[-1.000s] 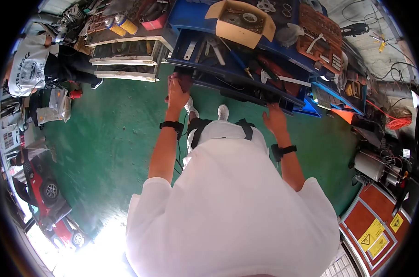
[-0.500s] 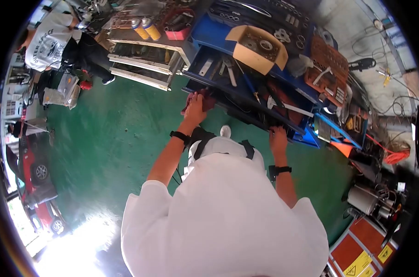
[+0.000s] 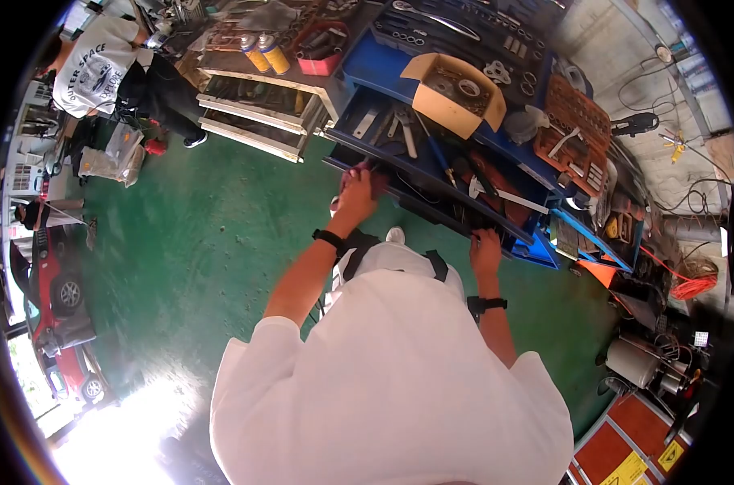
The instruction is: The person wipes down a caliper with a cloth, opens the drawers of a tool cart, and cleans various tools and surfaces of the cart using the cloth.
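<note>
My left hand (image 3: pixel 355 200) is closed on a dark red cloth (image 3: pixel 378 183), at the left part of the front of a pulled-out lower drawer (image 3: pixel 419 208) of the blue tool cabinet. At the right end of that drawer, the fingers of my right hand (image 3: pixel 485 249) curl over its front edge. The drawer's inside is dark and mostly hidden. Above it another open drawer (image 3: pixel 391 152) holds an adjustable wrench (image 3: pixel 407 133), a caliper (image 3: pixel 508 195) and other hand tools.
On the cabinet stand a cardboard box (image 3: pixel 447 113) of metal parts and an orange socket case (image 3: pixel 573 133). A wooden-edged bench (image 3: pixel 258 137) with open drawers is at left. Another person (image 3: pixel 100 69) stands beyond it. Green floor (image 3: pixel 213 226) lies around me.
My left hand has slid to the right along the drawer front with the red cloth. My right hand stays at the drawer's right end.
</note>
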Demonstrator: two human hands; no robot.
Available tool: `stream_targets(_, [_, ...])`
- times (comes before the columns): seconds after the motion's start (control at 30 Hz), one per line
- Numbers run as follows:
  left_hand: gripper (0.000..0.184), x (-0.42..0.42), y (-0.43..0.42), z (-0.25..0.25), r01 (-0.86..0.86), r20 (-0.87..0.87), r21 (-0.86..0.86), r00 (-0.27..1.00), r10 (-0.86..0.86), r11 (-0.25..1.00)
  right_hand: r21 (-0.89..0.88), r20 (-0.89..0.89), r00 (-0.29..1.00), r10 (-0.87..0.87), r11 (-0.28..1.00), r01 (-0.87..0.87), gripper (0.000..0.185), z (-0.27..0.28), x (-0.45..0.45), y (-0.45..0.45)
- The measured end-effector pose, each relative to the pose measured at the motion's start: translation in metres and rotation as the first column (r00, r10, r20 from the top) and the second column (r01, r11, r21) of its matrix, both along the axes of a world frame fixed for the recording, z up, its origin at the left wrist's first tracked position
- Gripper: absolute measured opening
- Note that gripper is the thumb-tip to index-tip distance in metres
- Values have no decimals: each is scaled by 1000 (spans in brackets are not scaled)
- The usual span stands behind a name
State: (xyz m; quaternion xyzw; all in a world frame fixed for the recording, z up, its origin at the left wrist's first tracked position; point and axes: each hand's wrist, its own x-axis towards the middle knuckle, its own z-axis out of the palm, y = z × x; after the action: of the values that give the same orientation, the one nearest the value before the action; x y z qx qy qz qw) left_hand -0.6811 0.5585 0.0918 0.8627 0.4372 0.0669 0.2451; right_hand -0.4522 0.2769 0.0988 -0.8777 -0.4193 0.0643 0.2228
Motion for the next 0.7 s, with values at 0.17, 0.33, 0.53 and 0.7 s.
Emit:
stream_targets(0.17, [69,18,-36,-15,246,7,-6,969,-246,969,2,0,1000,-9,1000,9,11,3,-2,0])
stream_targets(0.33, [55,26,-8,51,-15,-205,-221,978,-32,975,14,1,1000,17,1000,-17,10,10,1,-4])
stream_targets(0.53, [52,-14,44,34,-94,-135,-81,987,82,992,22,-3,1000,1,1000,-1,11,6,-1,-1])
stream_targets(0.7, [63,5,10,22,-81,-93,-54,993,76,995,2,13,1000,-22,1000,22,11,5,-3,-1])
